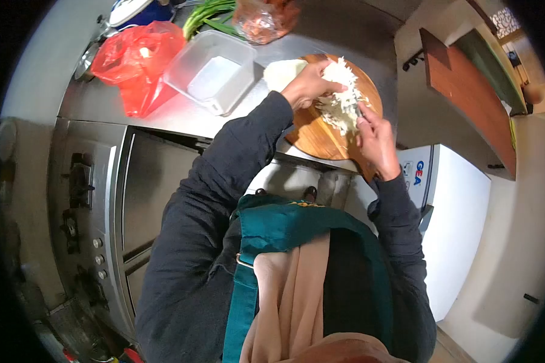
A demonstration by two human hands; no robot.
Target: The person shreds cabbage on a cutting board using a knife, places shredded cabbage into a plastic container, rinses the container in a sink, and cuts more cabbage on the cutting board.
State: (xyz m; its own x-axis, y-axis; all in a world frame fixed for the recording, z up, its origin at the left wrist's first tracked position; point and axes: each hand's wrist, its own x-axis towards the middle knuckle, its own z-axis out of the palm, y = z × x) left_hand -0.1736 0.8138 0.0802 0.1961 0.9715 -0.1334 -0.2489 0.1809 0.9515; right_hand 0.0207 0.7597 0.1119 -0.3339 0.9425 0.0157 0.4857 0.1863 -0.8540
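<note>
Shredding looks partly done: our left hand (310, 86) spreads beside pale shreds (341, 74) on the board (312, 134), our right hand (378, 142) grips a knife (360, 111); one chunk (282, 74) seems uncut.

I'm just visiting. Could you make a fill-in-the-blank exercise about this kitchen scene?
1. The shredded white pieces lie on a round wooden ____.
2. The plastic bag beside the clear container is coloured ____.
3. The hand nearer that container is the person's ____ one.
4. Letters on the white appliance read ____.

Missing words: cutting board; red; left; GEA.
</note>
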